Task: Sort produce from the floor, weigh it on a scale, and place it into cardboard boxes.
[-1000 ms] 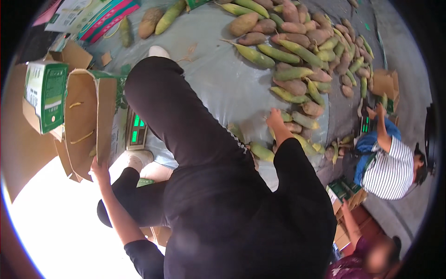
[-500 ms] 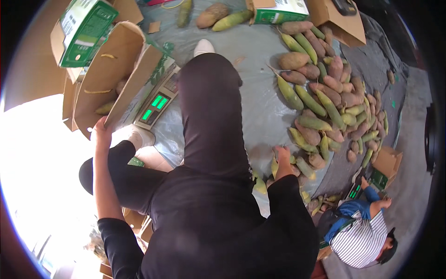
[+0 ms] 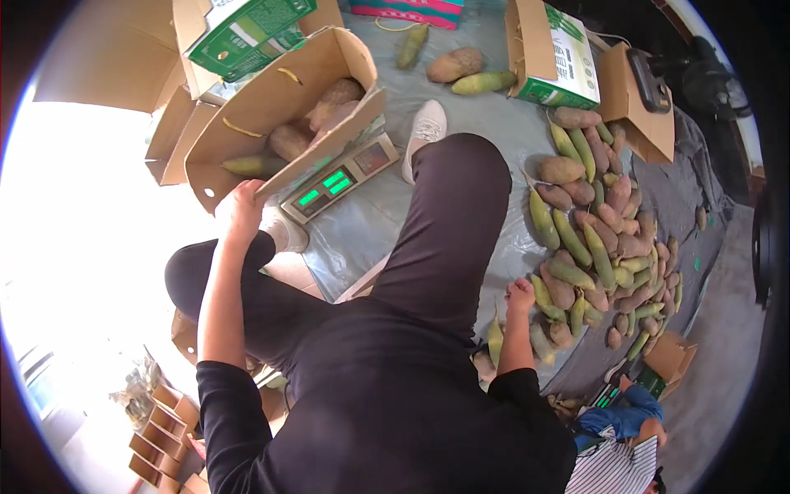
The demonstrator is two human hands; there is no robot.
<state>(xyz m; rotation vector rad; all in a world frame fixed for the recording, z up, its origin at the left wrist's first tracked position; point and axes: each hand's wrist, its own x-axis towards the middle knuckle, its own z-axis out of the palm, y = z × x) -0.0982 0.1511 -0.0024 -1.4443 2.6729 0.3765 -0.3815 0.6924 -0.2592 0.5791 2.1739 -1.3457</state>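
Observation:
My left hand (image 3: 240,212) grips the near corner of an open cardboard box (image 3: 362,59), fingers over its rim. Inside lie a green radish (image 3: 249,166) and several brownish-pink tubers (image 3: 290,142). Beside the box, partly under its edge, is a scale (image 3: 370,160) with lit green displays. My right hand (image 3: 520,296) is curled closed at the left edge of a large pile of green radishes (image 3: 598,255) and brown tubers (image 3: 561,170). Nothing shows in its fingers. A pale yellow-green radish (image 3: 495,338) lies just left of that wrist.
Green-and-white cartons (image 3: 568,62) stand at the far side, with a pink-and-teal box (image 3: 411,11). A brown tuber (image 3: 455,64) and two green radishes (image 3: 484,82) lie apart on the plastic sheet (image 3: 354,259). At lower right sits another person (image 3: 613,465) by a second scale (image 3: 607,397).
The view has swung, so the box and pile appear farther right and more of the box's inside shows. My right hand has lifted off the radishes at the pile's near edge. My left keeps its grip.

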